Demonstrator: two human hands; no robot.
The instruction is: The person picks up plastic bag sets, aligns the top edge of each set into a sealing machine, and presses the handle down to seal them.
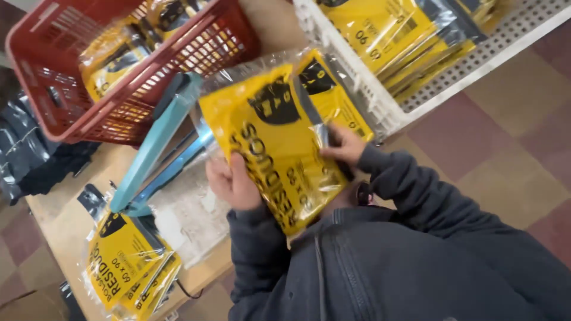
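Observation:
I hold a yellow packet in clear plastic film [279, 142] in front of my chest, with black print and a black emblem on it. My left hand [232, 181] grips its left edge, thumb on the front. On the packet's right side, the fingers of my right hand [345, 145] pinch the film. A second yellow packet [330, 89] shows just behind it. Both sleeves are dark grey.
A red plastic basket [196, 53] with more yellow packets stands at the upper left on a wooden table [59, 220]. A teal heat sealer [154, 148] lies beside it. A stack of packets [128, 261] lies at the table's near end. A white perforated crate [511, 35] of packets is at the upper right.

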